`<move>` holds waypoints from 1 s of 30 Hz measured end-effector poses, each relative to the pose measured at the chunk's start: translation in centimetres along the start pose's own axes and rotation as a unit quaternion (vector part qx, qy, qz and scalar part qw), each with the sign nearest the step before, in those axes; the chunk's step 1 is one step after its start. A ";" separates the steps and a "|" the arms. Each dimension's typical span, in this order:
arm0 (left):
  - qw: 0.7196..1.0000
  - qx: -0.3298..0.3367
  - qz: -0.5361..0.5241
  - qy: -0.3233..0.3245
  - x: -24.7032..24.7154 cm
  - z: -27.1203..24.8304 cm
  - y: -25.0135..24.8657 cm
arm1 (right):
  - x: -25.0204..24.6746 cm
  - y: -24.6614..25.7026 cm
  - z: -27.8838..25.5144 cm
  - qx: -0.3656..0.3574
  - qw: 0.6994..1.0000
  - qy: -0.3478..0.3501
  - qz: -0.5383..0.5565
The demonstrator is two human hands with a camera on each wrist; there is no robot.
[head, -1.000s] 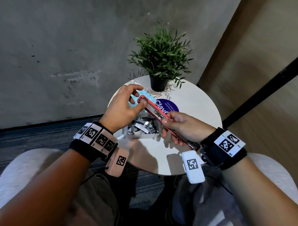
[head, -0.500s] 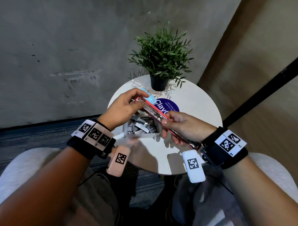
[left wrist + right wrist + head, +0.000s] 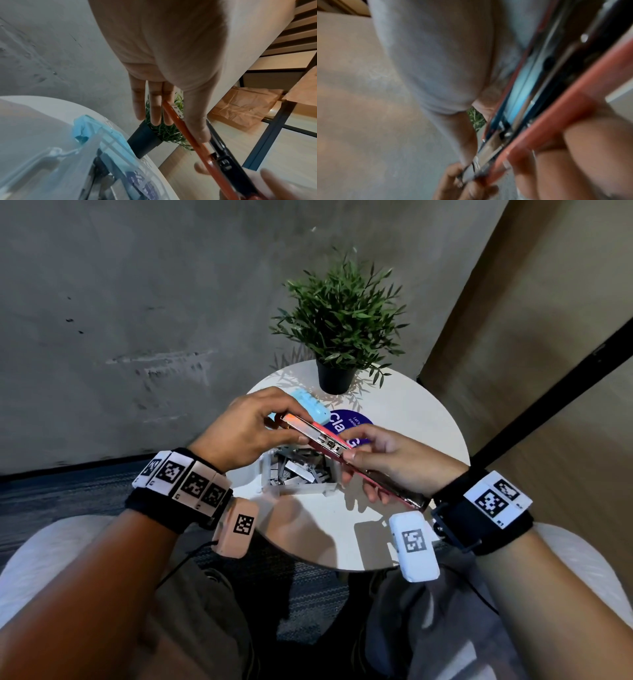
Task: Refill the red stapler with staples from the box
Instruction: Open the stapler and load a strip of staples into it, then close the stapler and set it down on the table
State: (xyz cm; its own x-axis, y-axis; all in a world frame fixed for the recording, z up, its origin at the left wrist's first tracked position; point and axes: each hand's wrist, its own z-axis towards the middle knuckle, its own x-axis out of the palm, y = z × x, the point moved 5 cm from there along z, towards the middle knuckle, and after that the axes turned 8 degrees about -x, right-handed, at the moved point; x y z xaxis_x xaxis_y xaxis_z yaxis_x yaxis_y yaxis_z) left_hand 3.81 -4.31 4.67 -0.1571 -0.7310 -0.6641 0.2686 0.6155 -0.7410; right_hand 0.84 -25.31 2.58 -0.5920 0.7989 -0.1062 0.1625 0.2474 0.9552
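Note:
The red stapler (image 3: 346,455) hangs slantwise above the table, its metal magazine (image 3: 489,148) facing up. My left hand (image 3: 291,422) pinches its far end, thumb on the near side and fingers on the far side; the stapler (image 3: 188,135) runs between that thumb and those fingers (image 3: 154,108). My right hand (image 3: 356,450) grips the middle and rear, with fingers (image 3: 573,148) curled under the red body (image 3: 556,108). Directly below stands the clear box (image 3: 274,491) holding several loose staple strips (image 3: 298,470). Whether staples lie in the magazine I cannot tell.
A small round white table (image 3: 411,419) carries a light blue stapler-like object (image 3: 310,405), a purple round sticker (image 3: 356,419) and a potted plant (image 3: 339,313) at the back. A grey wall stands behind. My knees are under the table's near edge.
My left hand has gone from a thumb touch at the stapler's tip to a pinch round its far end. The stapler's far end has shifted slightly left. The right hand kept its grip.

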 end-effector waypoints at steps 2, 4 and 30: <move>1.000 0.008 -0.012 -0.007 0.0 -0.1 0.0 | -1.1 0.6 -0.4 -0.006 0.999 -0.007 0.039; 0.999 0.001 -0.028 -0.015 0.0 0.1 0.2 | -2.5 1.3 -1.2 -0.015 0.997 -0.011 0.075; 0.903 -0.081 -0.421 0.019 3.8 -0.1 -1.6 | -0.6 3.3 -0.6 -0.262 0.909 -0.197 -0.260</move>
State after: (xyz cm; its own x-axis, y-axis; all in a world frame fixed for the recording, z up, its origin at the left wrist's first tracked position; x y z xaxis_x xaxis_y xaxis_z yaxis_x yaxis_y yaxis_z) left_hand 2.68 -8.04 3.29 -0.2740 -0.9513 0.1412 -0.1027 -0.1171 -0.9878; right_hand 1.24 -25.32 5.99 -0.1368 0.8084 -0.5726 -0.5165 0.4351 0.7376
